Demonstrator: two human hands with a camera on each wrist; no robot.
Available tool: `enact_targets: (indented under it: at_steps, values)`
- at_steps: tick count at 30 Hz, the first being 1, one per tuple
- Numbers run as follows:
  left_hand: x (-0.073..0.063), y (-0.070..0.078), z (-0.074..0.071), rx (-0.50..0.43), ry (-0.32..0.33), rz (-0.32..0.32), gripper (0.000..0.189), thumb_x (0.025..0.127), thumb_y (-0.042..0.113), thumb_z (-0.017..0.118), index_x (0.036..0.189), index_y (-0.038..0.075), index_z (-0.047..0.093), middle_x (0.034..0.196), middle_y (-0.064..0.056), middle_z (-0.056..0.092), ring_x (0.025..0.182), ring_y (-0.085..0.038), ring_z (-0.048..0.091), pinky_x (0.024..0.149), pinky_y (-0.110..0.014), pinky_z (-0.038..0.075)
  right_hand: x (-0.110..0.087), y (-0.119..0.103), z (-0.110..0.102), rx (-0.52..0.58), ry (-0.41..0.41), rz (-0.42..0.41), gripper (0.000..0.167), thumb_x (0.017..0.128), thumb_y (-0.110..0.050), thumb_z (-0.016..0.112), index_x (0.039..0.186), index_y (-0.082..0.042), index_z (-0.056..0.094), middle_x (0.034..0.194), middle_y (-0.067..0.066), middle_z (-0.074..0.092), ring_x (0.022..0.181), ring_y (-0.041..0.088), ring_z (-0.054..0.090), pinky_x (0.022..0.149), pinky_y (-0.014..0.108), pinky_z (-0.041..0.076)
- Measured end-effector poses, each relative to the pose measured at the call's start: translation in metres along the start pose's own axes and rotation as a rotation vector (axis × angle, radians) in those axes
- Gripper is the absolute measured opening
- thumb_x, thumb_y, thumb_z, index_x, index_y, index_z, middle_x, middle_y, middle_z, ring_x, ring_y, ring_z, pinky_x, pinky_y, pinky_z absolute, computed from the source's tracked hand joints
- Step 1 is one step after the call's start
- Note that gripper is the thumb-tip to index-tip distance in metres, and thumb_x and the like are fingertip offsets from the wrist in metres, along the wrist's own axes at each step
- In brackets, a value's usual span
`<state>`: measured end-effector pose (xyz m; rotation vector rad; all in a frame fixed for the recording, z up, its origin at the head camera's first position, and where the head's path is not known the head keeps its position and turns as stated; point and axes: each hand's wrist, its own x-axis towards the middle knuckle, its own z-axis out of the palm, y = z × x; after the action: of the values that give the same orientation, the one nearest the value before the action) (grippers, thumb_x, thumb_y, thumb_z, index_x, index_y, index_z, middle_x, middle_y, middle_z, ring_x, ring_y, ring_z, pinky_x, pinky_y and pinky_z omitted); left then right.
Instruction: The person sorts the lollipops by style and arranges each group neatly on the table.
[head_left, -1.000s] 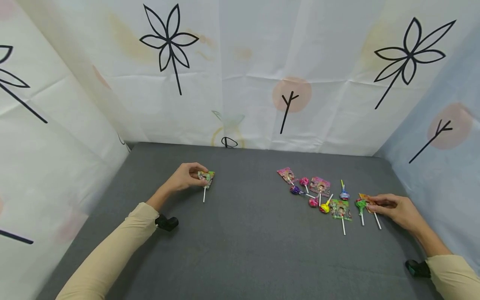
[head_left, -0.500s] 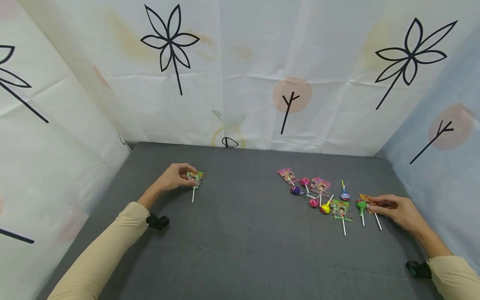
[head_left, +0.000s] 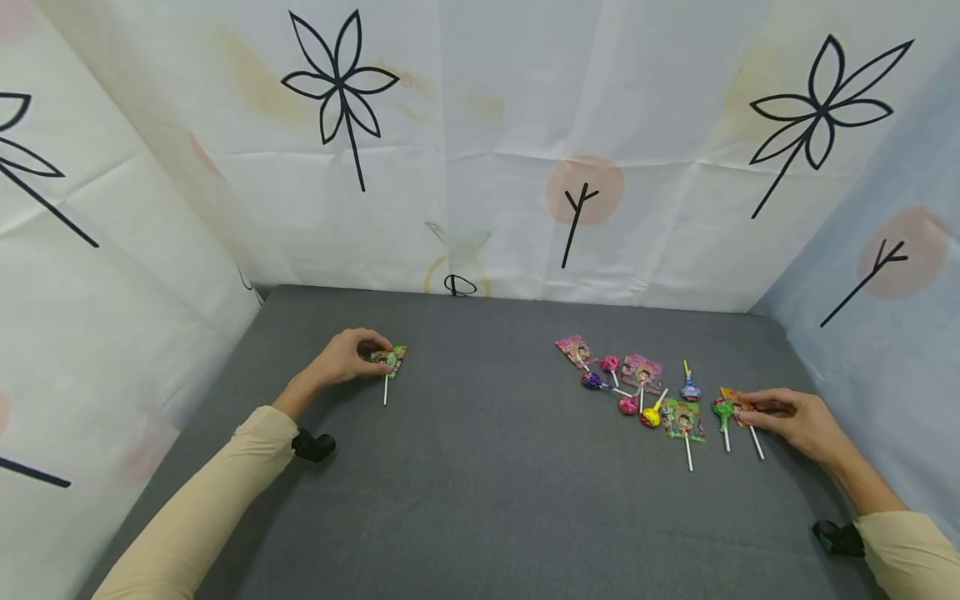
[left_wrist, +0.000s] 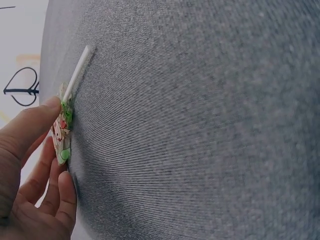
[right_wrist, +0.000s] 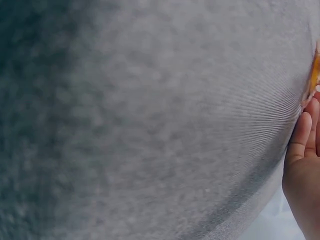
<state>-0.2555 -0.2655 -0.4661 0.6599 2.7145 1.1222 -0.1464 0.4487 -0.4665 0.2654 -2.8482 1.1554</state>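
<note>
Toward the desk's far left corner, the left hand pinches a green packet; near the right edge, the right hand pinches an orange packet beside a green lollipop.

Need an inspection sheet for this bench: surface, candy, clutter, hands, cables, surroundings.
Surface: dark gray table, ribbed texture up close.
Candy: lone green-wrapped lollipop at left; orange-wrapped lollipop, three flat-packed lollipops and six ball lollipops grouped at right.
Clutter: nothing seen.
Left hand: pinches the lone green-wrapped lollipop.
Right hand: pinches the orange-wrapped lollipop.
Cables: thin dark strand by the table's far-left corner; can't tell if cable.
Surroundings: printed fabric panels, back and both sides.
</note>
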Motion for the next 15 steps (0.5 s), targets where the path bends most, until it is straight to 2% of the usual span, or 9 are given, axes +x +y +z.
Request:
enact_targets:
  at_steps: [4, 7, 12, 15]
  values:
    - [0.000, -0.001, 0.000, 0.027, 0.004, 0.004, 0.033, 0.087, 0.015, 0.084, 0.115, 0.002, 0.073, 0.107, -0.011, 0.066, 0.096, -0.029, 0.064, 0.083, -0.049, 0.049, 0.002, -0.001, -0.001, -0.018, -0.020, 0.027, 0.033, 0.089, -0.008, 0.080, 0.113, 0.012, 0.070, 0.101, -0.002, 0.070, 0.084, -0.005, 0.059, 0.067, 0.014, 0.047]
    - [0.000, -0.001, 0.001, 0.031, 0.007, 0.006, 0.033, 0.087, 0.015, 0.084, 0.115, 0.003, 0.073, 0.106, -0.010, 0.066, 0.095, -0.028, 0.063, 0.081, -0.048, 0.049, 0.002, -0.001, -0.004, 0.006, -0.039, 0.030, 0.033, 0.090, -0.008, 0.079, 0.116, 0.011, 0.070, 0.101, 0.001, 0.072, 0.085, -0.003, 0.061, 0.068, 0.015, 0.047]
    - [0.001, -0.001, 0.002, 0.028, 0.005, -0.014, 0.033, 0.087, 0.015, 0.084, 0.116, 0.005, 0.073, 0.108, -0.009, 0.065, 0.097, -0.028, 0.061, 0.081, -0.047, 0.049, 0.001, 0.002, -0.012, 0.041, -0.035, -0.003, 0.038, 0.089, -0.005, 0.080, 0.121, 0.011, 0.066, 0.107, -0.012, 0.068, 0.092, -0.006, 0.060, 0.071, 0.013, 0.047]
    - [0.002, -0.002, 0.004, 0.030, -0.001, -0.014, 0.034, 0.087, 0.015, 0.084, 0.117, 0.004, 0.072, 0.110, -0.010, 0.065, 0.098, -0.028, 0.061, 0.081, -0.047, 0.050, 0.002, 0.004, -0.014, -0.001, -0.033, -0.009, 0.044, 0.088, -0.010, 0.082, 0.125, 0.009, 0.065, 0.115, -0.018, 0.060, 0.098, -0.012, 0.053, 0.072, 0.013, 0.047]
